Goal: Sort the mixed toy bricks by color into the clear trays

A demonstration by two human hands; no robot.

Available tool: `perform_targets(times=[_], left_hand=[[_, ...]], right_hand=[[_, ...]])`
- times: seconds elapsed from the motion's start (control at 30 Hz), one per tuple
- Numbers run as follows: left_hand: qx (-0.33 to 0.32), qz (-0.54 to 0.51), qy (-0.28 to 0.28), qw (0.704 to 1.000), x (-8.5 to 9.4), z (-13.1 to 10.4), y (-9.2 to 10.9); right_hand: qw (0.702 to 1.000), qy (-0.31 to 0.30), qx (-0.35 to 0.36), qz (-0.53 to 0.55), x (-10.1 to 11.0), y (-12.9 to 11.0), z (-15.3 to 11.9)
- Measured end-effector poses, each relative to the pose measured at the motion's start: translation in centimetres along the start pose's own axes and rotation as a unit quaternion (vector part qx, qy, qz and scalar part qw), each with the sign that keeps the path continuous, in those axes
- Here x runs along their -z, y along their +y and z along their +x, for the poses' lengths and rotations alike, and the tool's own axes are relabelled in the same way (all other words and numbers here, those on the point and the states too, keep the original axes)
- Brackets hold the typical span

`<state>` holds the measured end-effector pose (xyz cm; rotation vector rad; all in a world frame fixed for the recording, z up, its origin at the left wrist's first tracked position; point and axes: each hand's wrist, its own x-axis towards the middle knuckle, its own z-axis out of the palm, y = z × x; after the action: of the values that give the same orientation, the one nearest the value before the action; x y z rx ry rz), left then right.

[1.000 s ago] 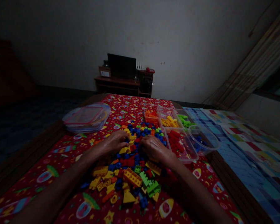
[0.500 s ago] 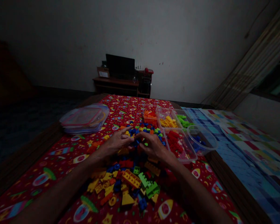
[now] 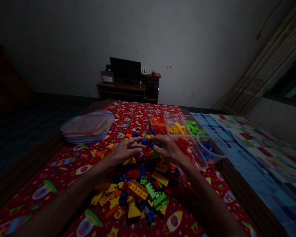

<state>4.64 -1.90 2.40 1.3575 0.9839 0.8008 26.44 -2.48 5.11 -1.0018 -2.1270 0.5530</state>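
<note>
Red cloth is covering the desk — left hand and right hand are parting around blue bricks — whether they're grasping any, I can't tell.

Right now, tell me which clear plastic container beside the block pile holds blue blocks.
The round, clear plastic tub, farthest right: only it holds blue plastic blocks; the others hold orange, yellow, green or red ones.

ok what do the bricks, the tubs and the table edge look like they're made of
Bricks: probably hard plastic, slightly glossy, with crisp moulded studs and bright solid colours.
Tubs: likely clear, smooth plastic; the contents show through the walls.
Table edge: looks like dark brown wood, maybe varnished, though the dim light leaves the finish uncertain.
</note>
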Motion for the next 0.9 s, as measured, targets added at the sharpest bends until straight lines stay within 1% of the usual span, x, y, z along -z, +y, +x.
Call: perform_targets(times=[0.1,0.17,0.2,0.23,0.3,0.33,0.4,0.47,0.53,0.57,0.63,0.7,0.77,0.83,0.9], left_hand=[[-0.010,0.059,0.006,0.998,0.6,0.0,0.9],[-0.031,0.105,0.026,0.994,1.4,0.1,1.3],[-0.040,0.127,0.038,0.990,1.9,0.2,1.4],[-0.049,0.144,0.050,0.987,2.4,0.3,1.5],[-0.055,0.174,0.056,0.982,3.5,0.4,1.5],[-0.052,0.190,0.049,0.979,3.9,0.4,1.5],[-0.041,0.235,0.018,0.971,4.7,0.3,1.5],[-0.023,0.296,-0.033,0.955,4.9,-0.1,1.6],[-0.017,0.355,-0.081,0.931,4.7,-0.5,1.6],[-0.020,0.385,-0.099,0.917,4.4,-0.7,1.6],[-0.025,0.448,-0.113,0.886,3.9,-1.1,1.5],[-0.024,0.505,-0.112,0.855,3.4,-1.2,1.5],[-0.027,0.533,-0.105,0.839,3.3,-1.2,1.7],[-0.033,0.527,-0.091,0.844,3.4,-1.0,1.9],[-0.031,0.494,-0.061,0.867,3.5,-0.7,2.2]], right_hand=[[0.993,0.093,-0.059,-0.043,2.9,1.0,0.0],[0.976,0.159,-0.100,-0.110,5.4,2.1,-0.5],[0.961,0.189,-0.122,-0.159,6.7,2.7,-0.8],[0.940,0.217,-0.150,-0.216,8.1,3.5,-1.3],[0.891,0.240,-0.220,-0.317,10.5,5.0,-2.6],[0.868,0.237,-0.251,-0.358,11.5,5.7,-3.3],[0.833,0.207,-0.310,-0.409,13.2,6.9,-4.7],[0.810,0.155,-0.376,-0.422,14.2,7.5,-5.8],[0.792,0.103,-0.438,-0.413,14.8,7.7,-6.5],[0.786,0.086,-0.456,-0.409,14.9,7.7,-6.8],[0.783,0.083,-0.459,-0.412,15.0,7.5,-7.0],[0.791,0.112,-0.426,-0.424,14.9,7.2,-7.0],[0.806,0.144,-0.383,-0.428,14.7,6.9,-6.7],[0.830,0.169,-0.331,-0.416,14.2,6.4,-5.8],[0.863,0.178,-0.270,-0.387,13.1,5.5,-4.6]])
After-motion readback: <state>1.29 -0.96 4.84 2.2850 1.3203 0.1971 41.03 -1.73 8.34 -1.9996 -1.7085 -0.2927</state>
